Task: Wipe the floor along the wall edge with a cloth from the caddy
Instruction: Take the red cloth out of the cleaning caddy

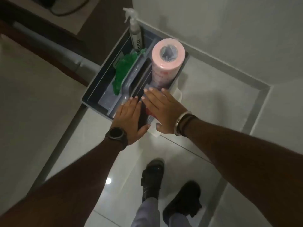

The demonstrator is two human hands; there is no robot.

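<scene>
Both hands (131,118) flat, empty, over caddy (91,89)

floor (180,161): glossy tile | caddy (91,94): smooth plastic | roll (164,68): matt cloth

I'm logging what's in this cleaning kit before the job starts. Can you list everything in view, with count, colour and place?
caddy: one, dark grey with a centre handle, on the floor by the wall.
spray bottle: one, clear with a white trigger, upright in the caddy's far end.
gloves: green, count unclear, in the caddy's left compartment.
cloth roll: one, pink, upright in the right compartment.
white cloth: one, on the floor beside the caddy, partly hidden.
shoes: two, black, on the white tiles.
watch: one, black, left wrist.
bangle: one, silver, with dark bands, right wrist.
left hand: open, flat over the caddy's near end.
right hand: open, flat beside it.
</scene>
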